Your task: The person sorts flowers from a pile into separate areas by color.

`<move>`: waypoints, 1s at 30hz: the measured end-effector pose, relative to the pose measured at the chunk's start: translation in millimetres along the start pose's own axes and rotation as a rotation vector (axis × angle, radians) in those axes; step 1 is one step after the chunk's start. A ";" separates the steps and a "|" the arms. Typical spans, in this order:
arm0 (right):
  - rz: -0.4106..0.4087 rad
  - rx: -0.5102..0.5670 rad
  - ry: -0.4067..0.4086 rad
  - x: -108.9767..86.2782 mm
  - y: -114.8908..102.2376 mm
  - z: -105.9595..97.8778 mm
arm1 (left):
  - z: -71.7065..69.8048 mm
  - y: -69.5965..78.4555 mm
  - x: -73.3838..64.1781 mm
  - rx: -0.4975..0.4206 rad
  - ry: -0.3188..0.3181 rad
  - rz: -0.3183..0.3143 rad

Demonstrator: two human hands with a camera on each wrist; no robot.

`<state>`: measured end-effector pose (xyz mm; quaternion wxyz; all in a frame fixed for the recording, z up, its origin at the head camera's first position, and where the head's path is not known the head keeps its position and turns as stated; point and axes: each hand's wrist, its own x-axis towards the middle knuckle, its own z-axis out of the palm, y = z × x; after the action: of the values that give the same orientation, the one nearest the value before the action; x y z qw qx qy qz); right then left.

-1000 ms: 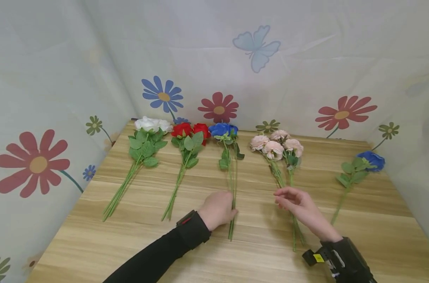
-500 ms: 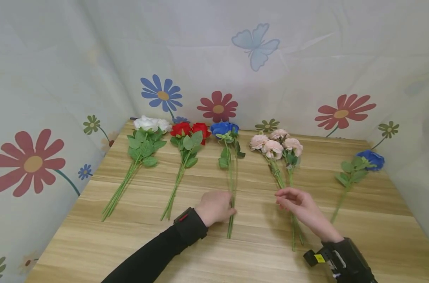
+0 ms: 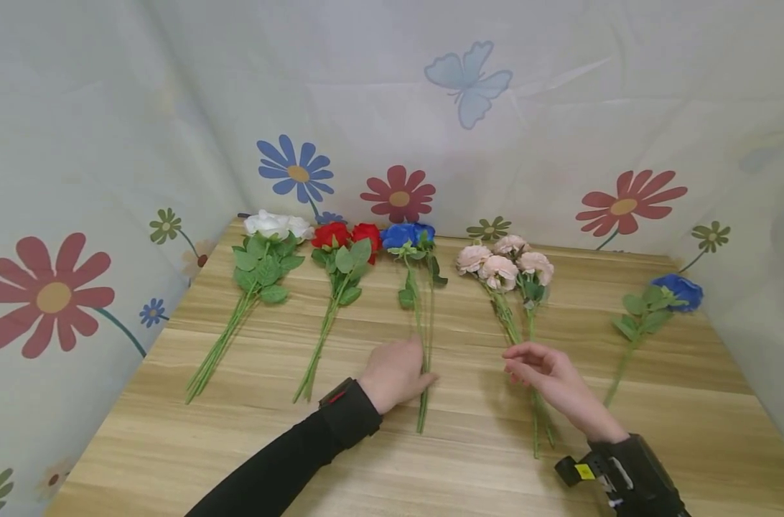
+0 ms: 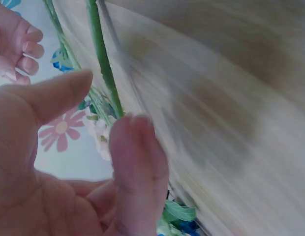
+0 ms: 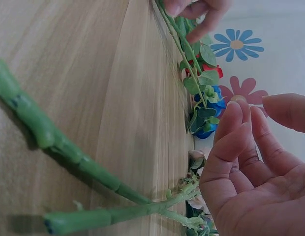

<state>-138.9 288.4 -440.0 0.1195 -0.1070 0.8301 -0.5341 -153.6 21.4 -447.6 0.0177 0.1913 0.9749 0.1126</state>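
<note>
My left hand [image 3: 395, 373] is at the lower stems of two blue roses [image 3: 408, 237] in the middle of the table. In the left wrist view its thumb stands apart from the fingers, and a green stem [image 4: 102, 59] runs down to the fingertips without being pinched. Over the stems of several pale pink flowers [image 3: 499, 273] hovers my right hand [image 3: 553, 380], fingers loosely bent. Nothing sits between its thumb and fingers in the right wrist view, where the cut ends of the pink flowers' stems [image 5: 98, 216] lie below it.
White roses [image 3: 277, 226] and red roses [image 3: 347, 237] lie in bunches on the left of the wooden table [image 3: 237, 445]. A single blue rose [image 3: 679, 293] lies far right. A printed curtain [image 3: 366, 86] hangs behind.
My left thumb has lifted away from the blue roses' stems and now points right across them. The blue heads have shifted slightly left. My right hand has stayed nearly still.
</note>
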 end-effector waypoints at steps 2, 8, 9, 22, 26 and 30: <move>0.003 -0.001 0.002 -0.2 -0.3 -0.2 | 0.1 4.1 3.0 0.027 0.038 0.006; 0.009 -0.004 0.003 -0.7 -0.8 -0.7 | 0.9 13.1 12.8 0.076 0.075 -0.002; 0.006 -0.004 0.002 -0.7 -0.6 -0.7 | 1.8 13.4 14.0 0.075 0.080 0.000; 0.013 -0.001 0.004 -2.7 0.7 -3.3 | 11.6 11.2 21.1 0.059 0.043 0.014; 0.017 -0.002 0.001 -3.0 -0.1 -3.2 | 14.1 10.8 23.4 0.043 0.040 0.058; 0.015 0.003 -0.001 -2.7 -0.1 -2.6 | 14.3 11.6 24.4 0.025 0.040 0.059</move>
<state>-137.2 291.4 -438.6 0.1243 -0.1007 0.8299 -0.5345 -170.8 44.1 -458.7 -0.0077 0.2176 0.9704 0.1045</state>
